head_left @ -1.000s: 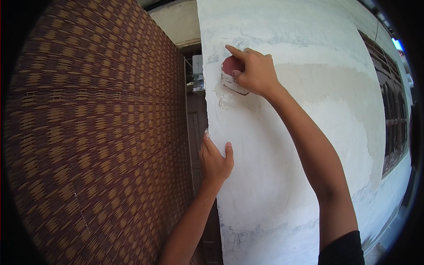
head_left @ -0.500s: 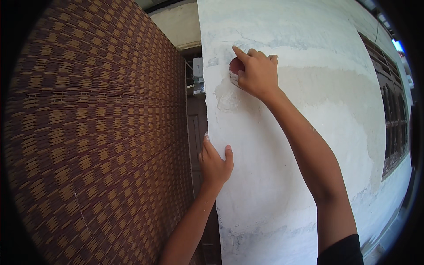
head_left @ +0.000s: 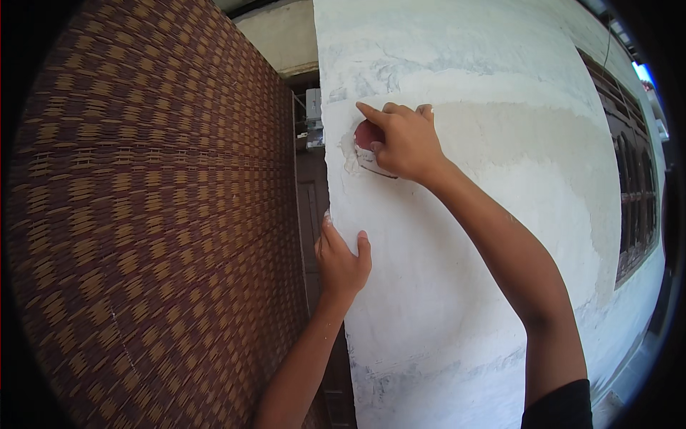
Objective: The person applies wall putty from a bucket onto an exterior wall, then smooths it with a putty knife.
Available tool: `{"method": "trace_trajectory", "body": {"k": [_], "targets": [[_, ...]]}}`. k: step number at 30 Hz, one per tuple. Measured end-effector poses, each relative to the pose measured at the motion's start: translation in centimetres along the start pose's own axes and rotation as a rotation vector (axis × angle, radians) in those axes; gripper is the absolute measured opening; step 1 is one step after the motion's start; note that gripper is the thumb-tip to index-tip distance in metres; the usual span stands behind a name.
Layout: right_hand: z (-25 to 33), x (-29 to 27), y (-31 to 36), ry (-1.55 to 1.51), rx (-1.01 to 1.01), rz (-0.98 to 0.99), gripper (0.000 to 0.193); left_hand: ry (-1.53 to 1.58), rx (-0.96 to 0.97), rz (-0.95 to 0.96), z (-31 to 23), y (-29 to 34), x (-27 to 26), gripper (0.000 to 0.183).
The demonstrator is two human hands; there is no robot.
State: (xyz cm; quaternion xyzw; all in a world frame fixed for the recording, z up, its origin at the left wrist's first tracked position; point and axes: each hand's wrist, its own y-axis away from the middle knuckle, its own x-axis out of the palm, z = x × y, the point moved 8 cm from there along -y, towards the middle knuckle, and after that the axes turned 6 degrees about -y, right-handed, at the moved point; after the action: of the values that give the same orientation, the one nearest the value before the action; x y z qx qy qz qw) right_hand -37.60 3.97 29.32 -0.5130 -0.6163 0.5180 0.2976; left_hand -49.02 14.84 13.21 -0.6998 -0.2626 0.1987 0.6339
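Observation:
My right hand (head_left: 409, 143) is closed on a reddish putty scraper (head_left: 369, 134), pressing it to a white plastered wall (head_left: 443, 250). Its index finger stretches out over the scraper's upper part, and my fingers hide much of the tool. Pale wet-looking filler (head_left: 375, 166) shows along the scraper's lower edge, next to a rough patch by the wall's left edge. Lower down, my left hand (head_left: 341, 266) lies against that vertical edge. Its thumb stands apart, its fingers reach along the corner, and nothing is held in it.
A woven brown and tan panel (head_left: 164, 214) stands close on the left. Between it and the wall is a narrow gap with a dark door (head_left: 312, 193) and a light grey box (head_left: 313, 104). A barred window (head_left: 632, 171) is set in the wall at right.
My right hand and the scraper have moved down and slightly left over the rough patch, with filler now visible under the tool. My left hand still rests at the edge.

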Motion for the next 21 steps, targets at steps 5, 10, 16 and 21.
{"method": "trace_trajectory", "body": {"k": [5,10,16,21], "targets": [[-2.5,-3.2,0.1,0.024,0.152,-0.190,0.060,-0.051,0.070,-0.048,-0.7,0.1,-0.2,0.062],[-4.1,-2.7,0.4,0.110,0.230,-0.226,0.062,0.001,-0.020,0.021,-0.1,0.0,0.1,0.069],[0.0,2.1,0.4,-0.088,0.030,0.081,0.063,-0.035,0.001,0.011,0.0,0.1,-0.3,0.069],[-4.6,-4.5,-1.4,0.051,0.260,-0.291,0.059,-0.045,0.028,-0.003,-0.5,0.2,0.4,0.068]]}}
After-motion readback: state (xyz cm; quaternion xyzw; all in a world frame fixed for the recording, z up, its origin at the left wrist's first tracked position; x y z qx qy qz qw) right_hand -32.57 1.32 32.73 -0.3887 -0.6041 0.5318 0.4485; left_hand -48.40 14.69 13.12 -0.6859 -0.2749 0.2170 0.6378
